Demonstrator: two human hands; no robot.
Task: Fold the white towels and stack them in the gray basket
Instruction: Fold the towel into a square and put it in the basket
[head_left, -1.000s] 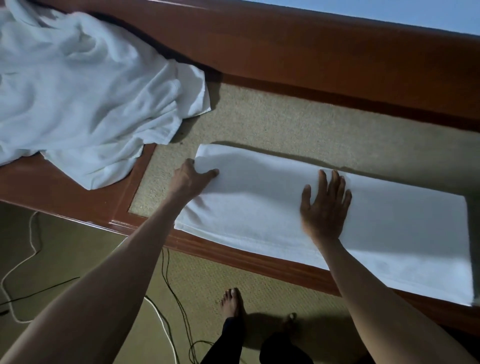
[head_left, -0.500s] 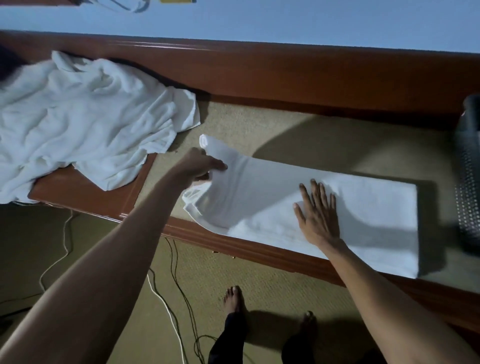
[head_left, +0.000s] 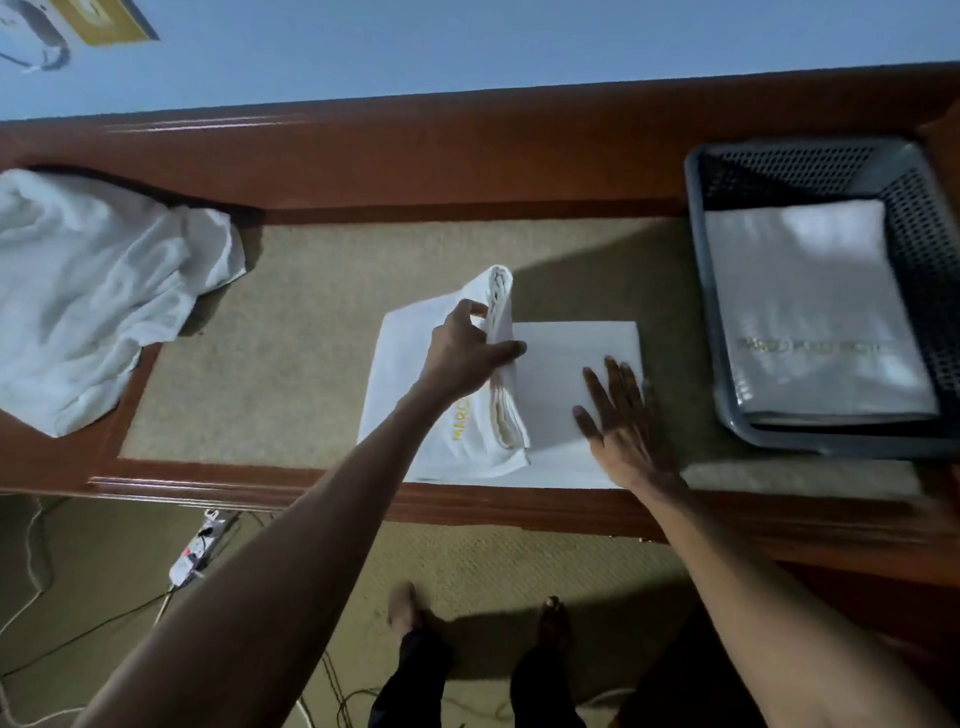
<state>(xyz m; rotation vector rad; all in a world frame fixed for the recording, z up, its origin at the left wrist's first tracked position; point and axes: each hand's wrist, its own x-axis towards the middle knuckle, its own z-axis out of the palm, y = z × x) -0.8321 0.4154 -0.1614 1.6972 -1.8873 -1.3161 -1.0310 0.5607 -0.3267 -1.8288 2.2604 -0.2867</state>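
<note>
A white towel (head_left: 566, 358) with gold lettering lies half folded on the tan inlay of the wooden surface. My left hand (head_left: 467, 348) grips its left end and holds that flap lifted over the middle. My right hand (head_left: 618, 415) lies flat with straight fingers on the towel's right part. The gray basket (head_left: 722, 364) stands at the right with a folded white towel (head_left: 815, 312) inside it. A crumpled pile of white towels (head_left: 98, 291) lies at the far left.
The wooden surface (head_left: 363, 156) has a raised back rail against a blue wall. Below its front edge are carpet, a power strip (head_left: 200, 545) with cables, and my bare feet (head_left: 410, 608).
My left hand has carried the towel's left end up and rightward over the middle. My right hand stays flat on the towel. The view shifted right, revealing the basket.
</note>
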